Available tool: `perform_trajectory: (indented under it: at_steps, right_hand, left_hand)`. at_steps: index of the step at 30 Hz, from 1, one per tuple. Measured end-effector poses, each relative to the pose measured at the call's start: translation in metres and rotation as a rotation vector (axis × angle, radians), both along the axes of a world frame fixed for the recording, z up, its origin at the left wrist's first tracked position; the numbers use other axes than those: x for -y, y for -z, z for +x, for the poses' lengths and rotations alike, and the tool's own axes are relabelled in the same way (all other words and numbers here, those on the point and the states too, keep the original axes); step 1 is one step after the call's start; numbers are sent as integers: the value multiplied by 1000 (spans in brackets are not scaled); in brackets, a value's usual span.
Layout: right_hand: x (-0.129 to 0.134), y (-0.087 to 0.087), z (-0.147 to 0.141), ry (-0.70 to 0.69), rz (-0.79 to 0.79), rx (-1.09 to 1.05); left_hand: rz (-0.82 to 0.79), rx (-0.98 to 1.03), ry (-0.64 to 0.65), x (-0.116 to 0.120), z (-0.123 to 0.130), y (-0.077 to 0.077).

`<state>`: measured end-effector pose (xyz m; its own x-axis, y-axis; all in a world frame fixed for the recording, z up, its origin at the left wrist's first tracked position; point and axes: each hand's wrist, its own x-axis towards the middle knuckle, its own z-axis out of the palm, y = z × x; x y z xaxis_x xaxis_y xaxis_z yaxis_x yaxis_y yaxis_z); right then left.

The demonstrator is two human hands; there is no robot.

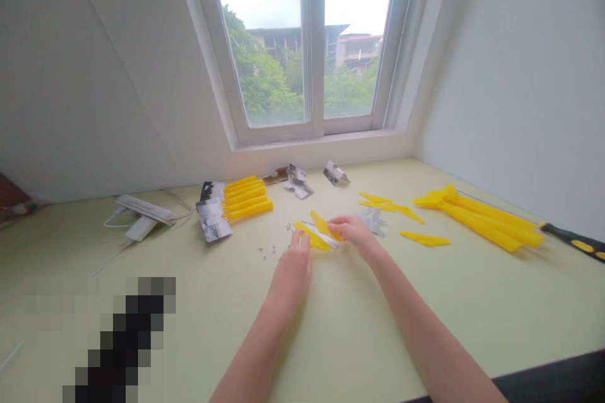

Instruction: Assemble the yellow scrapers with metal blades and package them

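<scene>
Near the middle of the table, both hands work at a set of flat yellow plastic pieces (pixel 319 224) with a shiny silver plate (pixel 334 243) between them. My left hand (pixel 293 261) is closed on the near left yellow piece, its fingertips at that piece's edge. From the right, my right hand (pixel 355 233) pinches the right end of the same set; its fingers partly hide what they grip. Several tiny metal fasteners (pixel 273 249) lie scattered left of my left hand. Just beyond my right hand lie grey metal plates (pixel 375 221).
Loose yellow pieces (pixel 425 238) lie to the right, before long yellow parts (pixel 491 217) and a black-and-yellow handle (pixel 574 242). Yellow tubular parts (pixel 248 200) with printed cards (pixel 213 221) are at left, near a power strip (pixel 146 209). Folded card scraps (pixel 336 172) lie below the window.
</scene>
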<state>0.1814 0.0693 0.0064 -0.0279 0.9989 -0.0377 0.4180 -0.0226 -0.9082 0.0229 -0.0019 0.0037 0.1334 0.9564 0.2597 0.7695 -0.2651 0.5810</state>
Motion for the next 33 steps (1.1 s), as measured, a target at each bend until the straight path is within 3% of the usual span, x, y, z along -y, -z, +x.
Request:
perform_trajectory:
  at_steps: [7,11,15,19,22,27,30,33]
  right_hand:
    - [-5,4,31,91,65,205]
    - [-5,7,28,106,227,294]
    - [-3,14,15,3,470,426]
    - [0,23,4,-136,574,494]
    - [1,28,1,-171,587,505]
    - [-2,31,1,-80,553,429]
    - [-5,28,6,26,488,365]
    - [-7,25,19,49,367,391]
  left_hand:
    - [82,-93,-23,-2,-3,-1]
    - [99,-118,-67,-4,-6,0]
    - [109,-139,-135,-7,-9,-1]
    - [110,-154,-214,-8,-12,-5]
    - [104,-169,-244,-8,-13,-5]
    - [100,-168,-236,-8,-13,-5]
    - [94,-165,-239,-8,-13,-5]
    - [97,-158,-232,-8,-14,-5]
